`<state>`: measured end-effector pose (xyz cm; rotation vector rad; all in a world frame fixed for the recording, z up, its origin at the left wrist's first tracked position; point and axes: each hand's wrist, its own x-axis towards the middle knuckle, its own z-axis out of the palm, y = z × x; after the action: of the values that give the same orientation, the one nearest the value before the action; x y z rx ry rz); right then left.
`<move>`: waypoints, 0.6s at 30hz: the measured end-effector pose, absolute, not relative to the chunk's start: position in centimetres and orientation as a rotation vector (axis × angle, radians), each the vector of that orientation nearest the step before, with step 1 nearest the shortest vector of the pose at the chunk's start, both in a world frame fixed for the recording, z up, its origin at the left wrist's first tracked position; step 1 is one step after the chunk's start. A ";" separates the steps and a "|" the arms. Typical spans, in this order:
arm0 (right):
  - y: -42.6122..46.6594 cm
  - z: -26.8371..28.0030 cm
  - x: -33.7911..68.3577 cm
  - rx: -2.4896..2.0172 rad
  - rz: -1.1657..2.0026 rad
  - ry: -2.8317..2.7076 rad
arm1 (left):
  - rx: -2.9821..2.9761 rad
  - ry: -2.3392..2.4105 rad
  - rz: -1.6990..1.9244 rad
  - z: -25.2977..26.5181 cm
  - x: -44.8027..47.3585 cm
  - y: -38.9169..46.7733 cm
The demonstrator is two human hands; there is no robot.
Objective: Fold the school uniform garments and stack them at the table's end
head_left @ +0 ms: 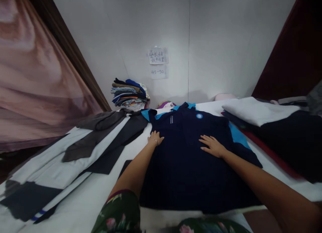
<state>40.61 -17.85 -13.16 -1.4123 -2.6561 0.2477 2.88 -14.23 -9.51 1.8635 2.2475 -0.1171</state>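
Observation:
A navy jacket point(186, 172) with light blue trim and a round chest badge lies spread on the white table, its collar pointing away from me. My left hand point(156, 138) rests on its left edge near the sleeve, fingers apart. On the right chest, below the badge, my right hand point(212, 146) lies flat with the fingers spread. Neither hand grips anything. The jacket's right sleeve point(244, 149) stretches out to the side, while the left sleeve is partly hidden by my left forearm.
Grey, white and black garments point(83, 149) lie flat at the left. A stack of folded clothes point(129, 94) stands against the wall. More garments point(274, 125), white, black and red, are heaped at the right. Handwritten paper notes point(158, 57) hang on the wall; a pink curtain point(37, 75) borders the left.

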 end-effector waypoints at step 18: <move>-26.4 -13.1 44.0 -1.649 0.261 -2.478 | 2.068 2.210 0.014 -11.9 4.8 -28.5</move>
<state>43.98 -26.39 -13.13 -1.6488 -2.4779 0.2610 4.85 -28.49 -11.93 2.0684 2.2097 0.0140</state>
